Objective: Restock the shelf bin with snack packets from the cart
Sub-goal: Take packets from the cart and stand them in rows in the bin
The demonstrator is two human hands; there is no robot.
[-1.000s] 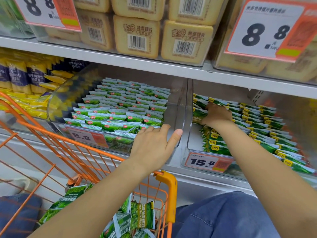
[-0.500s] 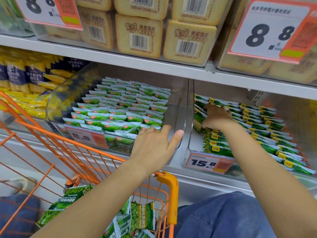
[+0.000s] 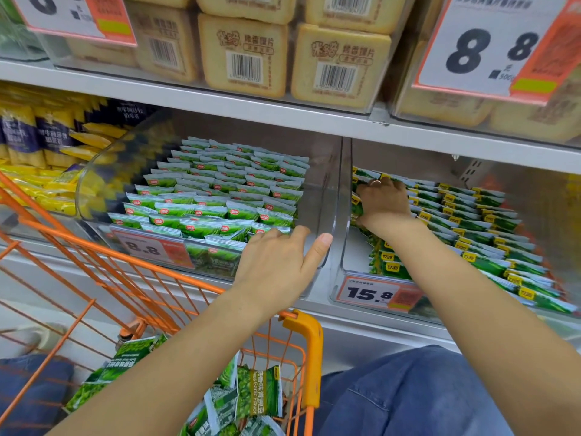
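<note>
Green foil snack packets (image 3: 481, 228) w/ yellow tags stand in rows in the clear plastic shelf bin (image 3: 341, 247), right side. Your right hand (image 3: 385, 204) is deep at its back-left corner, fingers curled on the packets there. Left hand (image 3: 279, 262), fingers straight, rests on the neighbouring bin's rim. More packets lie below in the orange wire cart (image 3: 309, 357), nearer your left hand.

The right hand (image 3: 382, 204) reaches into the right bin (image 3: 341, 247) and holds green packets (image 3: 478, 221). The left hand (image 3: 279, 265) rests open on the left bin (image 3: 327, 184), above the orange cart (image 3: 309, 347).
</note>
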